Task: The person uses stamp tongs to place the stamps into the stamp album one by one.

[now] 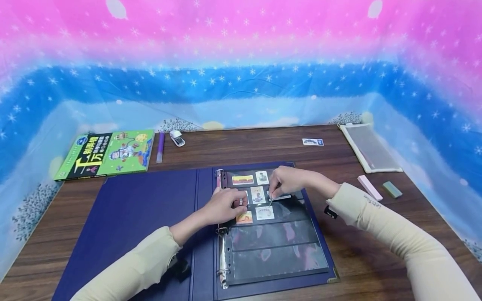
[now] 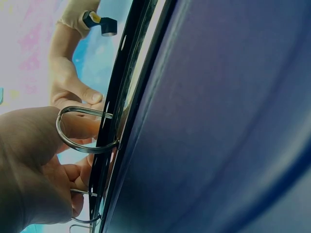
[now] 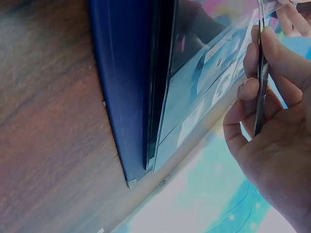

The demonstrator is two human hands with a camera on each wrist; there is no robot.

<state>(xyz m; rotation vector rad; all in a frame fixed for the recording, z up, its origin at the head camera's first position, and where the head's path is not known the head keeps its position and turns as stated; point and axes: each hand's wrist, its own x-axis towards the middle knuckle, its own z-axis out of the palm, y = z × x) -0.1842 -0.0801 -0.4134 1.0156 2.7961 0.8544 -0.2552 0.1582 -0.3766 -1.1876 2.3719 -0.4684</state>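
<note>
My right hand (image 1: 288,180) pinches a pair of metal tweezers (image 3: 263,77) over the open stamp album. Their tips meet the upper edge of a pale stamp (image 1: 265,212) on the black page. Fingers of my left hand (image 1: 226,205) rest on the page beside the rings, around an orange stamp (image 1: 244,217) in the third row. Above lie a red-and-yellow stamp (image 1: 242,179), a white stamp (image 1: 261,177) and a stamp with a figure (image 1: 257,195). In the left wrist view, a metal ring (image 2: 60,128) arches in front of the left hand.
The album's dark blue cover (image 1: 147,209) spreads left. Behind it lie a green book (image 1: 128,152), a purple pen (image 1: 160,147) and a small white-and-black object (image 1: 177,138). A loose stamp (image 1: 313,142), a mesh pouch (image 1: 370,148), a pink bar (image 1: 370,187) and a green block (image 1: 392,189) lie right.
</note>
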